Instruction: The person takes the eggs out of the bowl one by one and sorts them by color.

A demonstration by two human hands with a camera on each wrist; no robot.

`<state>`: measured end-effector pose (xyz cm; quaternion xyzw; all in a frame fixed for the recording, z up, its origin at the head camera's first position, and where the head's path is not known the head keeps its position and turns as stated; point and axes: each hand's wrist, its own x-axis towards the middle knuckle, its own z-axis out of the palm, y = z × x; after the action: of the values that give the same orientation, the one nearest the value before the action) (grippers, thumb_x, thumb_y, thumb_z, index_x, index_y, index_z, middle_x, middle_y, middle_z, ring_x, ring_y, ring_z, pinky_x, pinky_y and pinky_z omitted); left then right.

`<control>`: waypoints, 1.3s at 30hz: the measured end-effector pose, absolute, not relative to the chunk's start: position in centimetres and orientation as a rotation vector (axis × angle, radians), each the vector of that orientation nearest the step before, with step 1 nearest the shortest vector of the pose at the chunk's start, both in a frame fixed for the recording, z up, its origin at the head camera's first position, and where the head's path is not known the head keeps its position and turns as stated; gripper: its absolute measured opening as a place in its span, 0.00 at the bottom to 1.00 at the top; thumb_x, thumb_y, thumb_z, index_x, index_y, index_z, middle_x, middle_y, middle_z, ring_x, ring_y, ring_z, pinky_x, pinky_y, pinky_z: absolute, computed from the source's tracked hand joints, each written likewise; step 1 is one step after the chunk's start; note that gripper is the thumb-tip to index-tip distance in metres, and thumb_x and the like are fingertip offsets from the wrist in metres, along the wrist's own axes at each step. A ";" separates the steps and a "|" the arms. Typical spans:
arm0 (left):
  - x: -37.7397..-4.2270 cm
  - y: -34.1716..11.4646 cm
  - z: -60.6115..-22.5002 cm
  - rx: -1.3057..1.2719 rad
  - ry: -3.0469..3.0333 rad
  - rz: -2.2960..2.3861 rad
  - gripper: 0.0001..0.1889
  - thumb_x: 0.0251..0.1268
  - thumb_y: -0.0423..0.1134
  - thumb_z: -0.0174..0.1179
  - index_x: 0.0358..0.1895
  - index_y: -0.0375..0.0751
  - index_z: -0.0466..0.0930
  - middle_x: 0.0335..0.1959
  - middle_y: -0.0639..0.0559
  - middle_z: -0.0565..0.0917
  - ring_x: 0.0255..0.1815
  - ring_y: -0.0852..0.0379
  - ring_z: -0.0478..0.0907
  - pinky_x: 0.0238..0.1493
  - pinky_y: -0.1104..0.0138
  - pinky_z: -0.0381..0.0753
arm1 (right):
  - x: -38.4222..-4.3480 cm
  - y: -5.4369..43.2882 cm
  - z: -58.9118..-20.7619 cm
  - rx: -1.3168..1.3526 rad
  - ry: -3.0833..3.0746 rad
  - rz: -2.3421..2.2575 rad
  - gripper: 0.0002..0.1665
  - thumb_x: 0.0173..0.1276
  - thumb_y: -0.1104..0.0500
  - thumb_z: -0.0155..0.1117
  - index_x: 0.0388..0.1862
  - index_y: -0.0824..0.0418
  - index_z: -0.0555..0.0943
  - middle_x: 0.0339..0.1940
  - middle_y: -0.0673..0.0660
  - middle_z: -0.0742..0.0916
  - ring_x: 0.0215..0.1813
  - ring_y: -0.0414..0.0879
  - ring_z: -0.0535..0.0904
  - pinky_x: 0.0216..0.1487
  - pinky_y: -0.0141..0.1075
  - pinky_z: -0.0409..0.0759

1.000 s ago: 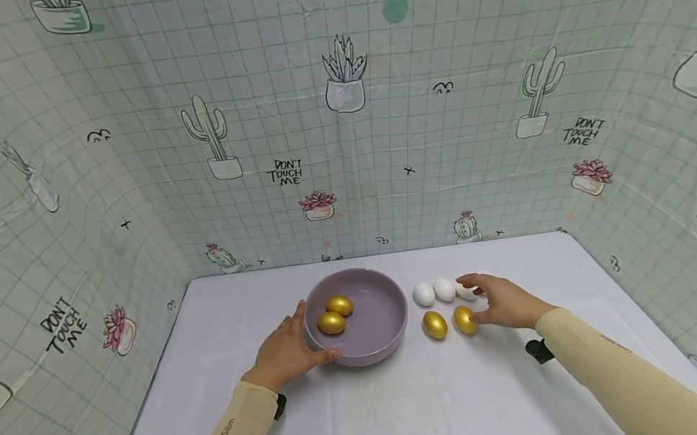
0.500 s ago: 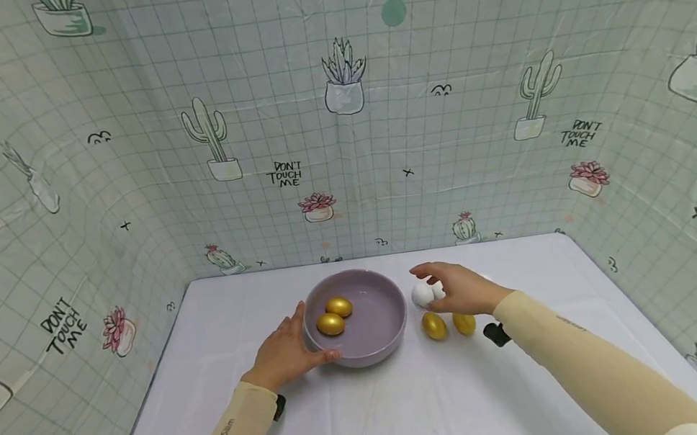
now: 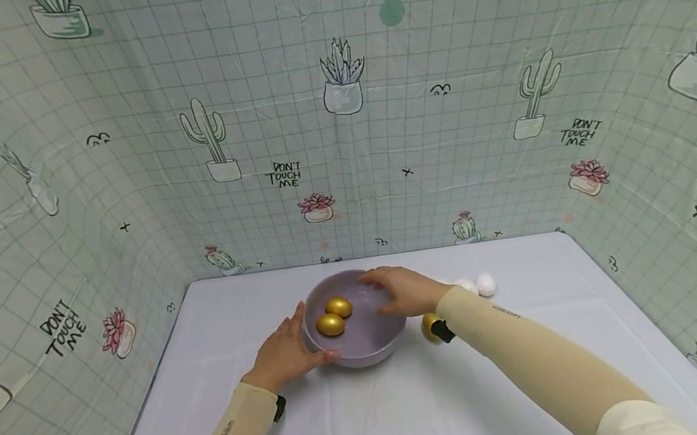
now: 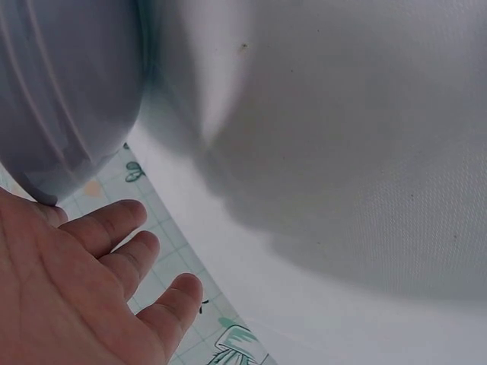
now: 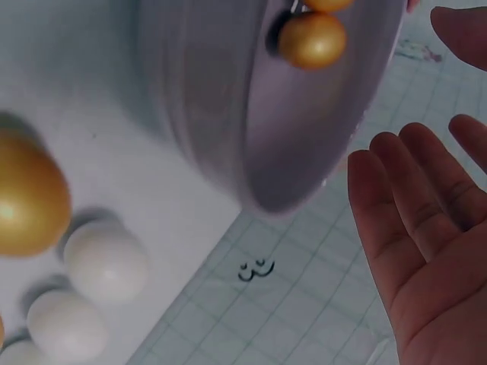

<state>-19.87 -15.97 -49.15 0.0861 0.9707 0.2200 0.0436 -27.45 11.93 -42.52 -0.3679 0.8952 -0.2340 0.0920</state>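
Observation:
A mauve bowl (image 3: 366,357) stands on the white table with two golden eggs, a rear one (image 3: 338,307) and a front one (image 3: 330,324), inside at its left. My left hand (image 3: 287,352) touches the bowl's left side, thumb near the front rim, fingers extended. In the left wrist view, the fingers (image 4: 114,228) lie mostly straight by the rim. My right hand (image 3: 406,290) hovers over the right part of the bowl. Its thumb and fingers stand apart with nothing between them, as the right wrist view also shows its palm (image 5: 449,296) bare.
Right of the bowl, a golden egg (image 3: 430,327) and white eggs, among them one (image 3: 486,285) at the right end, lie on the table (image 3: 399,414). The right sleeve (image 3: 499,329) partly covers this group. A patterned cloth (image 3: 413,209) hangs behind and at both sides.
My right hand has moved left, from above the eggs on the table to over the bowl. The left hand, the bowl and the two golden eggs in it have stayed in place.

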 end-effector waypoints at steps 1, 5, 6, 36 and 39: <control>-19.9 -16.0 -49.1 0.266 2.968 0.674 0.68 0.45 0.78 0.64 0.80 0.35 0.45 0.73 0.31 0.63 0.73 0.32 0.60 0.68 0.42 0.62 | -27.5 11.5 -42.6 -1.095 2.648 -0.701 0.38 0.63 0.62 0.71 0.71 0.62 0.71 0.66 0.56 0.78 0.61 0.50 0.77 0.62 0.41 0.74; -19.8 -16.0 -49.1 0.269 2.971 0.673 0.68 0.45 0.78 0.64 0.80 0.35 0.45 0.73 0.31 0.63 0.73 0.32 0.60 0.68 0.41 0.62 | -27.4 10.0 -42.9 -1.089 2.608 -0.731 0.36 0.63 0.63 0.71 0.71 0.62 0.71 0.67 0.56 0.78 0.61 0.49 0.77 0.61 0.39 0.75; -19.9 -16.0 -49.1 0.271 2.973 0.673 0.68 0.45 0.78 0.64 0.80 0.35 0.45 0.73 0.31 0.63 0.72 0.32 0.60 0.67 0.41 0.62 | -27.4 9.7 -43.0 -1.096 2.594 -0.754 0.36 0.63 0.64 0.71 0.70 0.63 0.71 0.67 0.56 0.78 0.61 0.50 0.78 0.60 0.39 0.75; -19.9 -16.1 -49.4 0.306 2.990 0.668 0.67 0.47 0.77 0.63 0.80 0.35 0.45 0.74 0.33 0.63 0.73 0.33 0.61 0.66 0.42 0.65 | -26.8 4.9 -47.3 -1.143 2.602 -0.606 0.37 0.62 0.59 0.74 0.69 0.62 0.73 0.65 0.54 0.80 0.63 0.45 0.76 0.65 0.36 0.70; -19.9 -16.0 -49.3 0.303 2.988 0.669 0.67 0.47 0.77 0.64 0.80 0.35 0.45 0.74 0.33 0.63 0.73 0.33 0.60 0.67 0.42 0.64 | -26.7 4.7 -47.1 -1.142 2.605 -0.589 0.36 0.62 0.59 0.74 0.69 0.61 0.73 0.65 0.54 0.80 0.63 0.45 0.76 0.66 0.37 0.70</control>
<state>-19.91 -16.04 -49.32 0.0986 0.9706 0.2172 0.0326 -26.74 4.73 -47.12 -0.3904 0.8906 -0.2014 0.1180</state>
